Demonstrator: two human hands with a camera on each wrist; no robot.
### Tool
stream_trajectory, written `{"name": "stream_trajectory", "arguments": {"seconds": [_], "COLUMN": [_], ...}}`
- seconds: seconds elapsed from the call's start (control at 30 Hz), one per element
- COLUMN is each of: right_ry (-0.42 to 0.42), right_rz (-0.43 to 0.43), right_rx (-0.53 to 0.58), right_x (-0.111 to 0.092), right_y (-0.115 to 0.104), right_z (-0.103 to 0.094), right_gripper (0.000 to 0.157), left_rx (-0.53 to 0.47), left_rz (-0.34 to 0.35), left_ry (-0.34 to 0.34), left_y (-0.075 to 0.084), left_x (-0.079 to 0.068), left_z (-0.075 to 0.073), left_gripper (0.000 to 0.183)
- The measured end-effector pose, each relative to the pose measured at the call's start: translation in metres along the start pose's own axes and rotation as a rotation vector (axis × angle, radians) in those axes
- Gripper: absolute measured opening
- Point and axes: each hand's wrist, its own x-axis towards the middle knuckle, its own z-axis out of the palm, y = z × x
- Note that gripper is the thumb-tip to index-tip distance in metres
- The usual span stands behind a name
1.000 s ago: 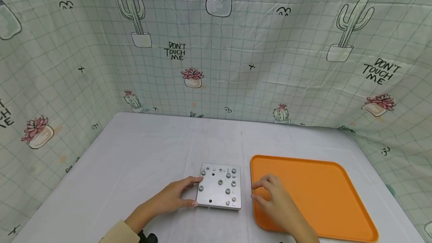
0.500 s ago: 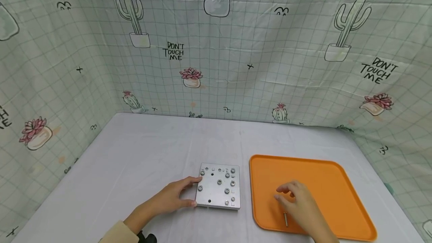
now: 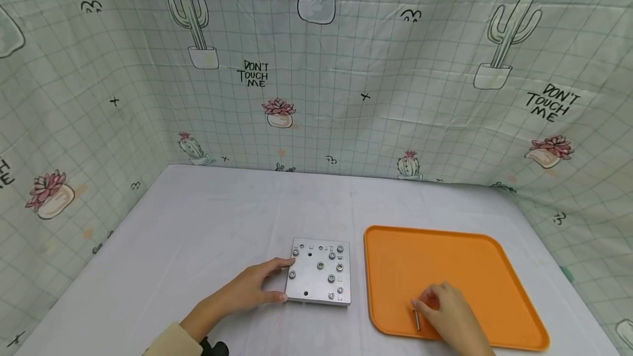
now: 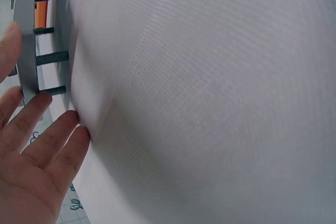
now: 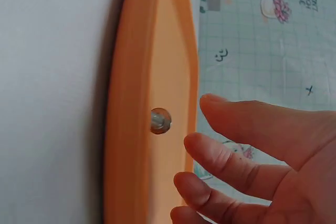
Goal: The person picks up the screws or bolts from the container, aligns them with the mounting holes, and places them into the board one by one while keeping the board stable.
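Observation:
A square silver metal plate (image 3: 318,271) with several socket-head screws set in it stands on the white table. Threaded screw shanks (image 4: 52,57) stick out below its underside. My left hand (image 3: 259,283) holds the plate at its left edge, forefinger near the upper part and thumb at the lower corner. One loose screw (image 3: 417,320) lies in the orange tray (image 3: 445,246). Just above it is my right hand (image 3: 447,312), fingers bent and thumb near the forefinger. In the right wrist view the screw's round head (image 5: 163,121) shows apart from the fingertips.
The tray's raised rim (image 3: 367,273) stands a short way right of the plate. Behind the table (image 3: 237,207) hangs a checked cloth (image 3: 346,70) printed with cacti, and it also lines both sides.
My right hand has moved right and down from the tray's left rim to the loose screw, which has come into sight. My left hand stays at the plate.

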Motion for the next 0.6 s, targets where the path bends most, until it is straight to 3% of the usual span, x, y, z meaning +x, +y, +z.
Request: {"name": "stream_trajectory", "arguments": {"seconds": [0.4,0.6], "right_ry": [-0.027,-0.038], "right_rz": [0.071,0.089], "right_rx": [-0.032,-0.05], "right_x": [0.001,0.002], "right_y": [0.001,-0.001], "right_z": [0.011,0.014], "right_gripper": [0.033,0.031], "left_rx": [-0.002,-0.005], "left_rz": [0.001,-0.005], "left_ry": [-0.001,-0.006], "left_y": [-0.001,0.001], "left_x": [0.0,-0.001], "left_z": [0.0,0.0], "left_gripper": [0.064,0.065]}}
